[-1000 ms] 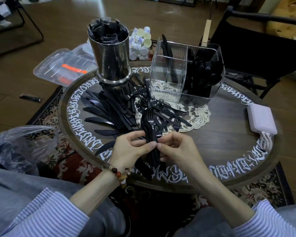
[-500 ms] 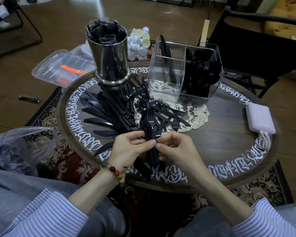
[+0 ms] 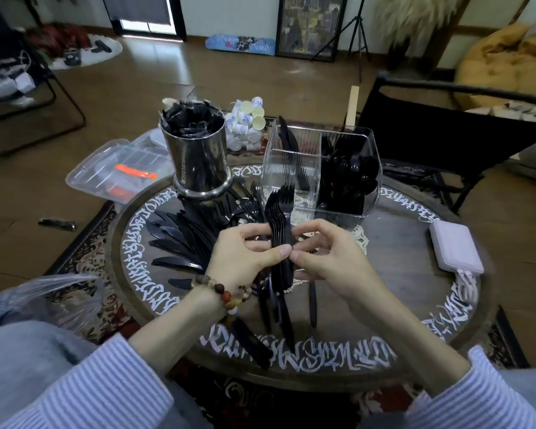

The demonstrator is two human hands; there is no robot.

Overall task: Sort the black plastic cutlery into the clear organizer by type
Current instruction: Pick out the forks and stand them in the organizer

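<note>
Now | left hand (image 3: 245, 258) and right hand (image 3: 325, 258) both pinching nested stack of glossy black forks (image 3: 280, 230), tines pointing up | ribbed clear organizer (image 3: 294, 168) sitting just behind

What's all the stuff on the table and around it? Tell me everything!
fork stack: one bundle, black, held upright above the table
loose knives: many, black, table's left
clear organizer: one, table's back, few knives left, spoons right
metal canister: one, silver, back left
power bank: one, pale pink, table's right
round table: one, brown, white lettering
plastic bin: one, clear, floor left
left hand: grips forks
right hand: pinches forks
</note>
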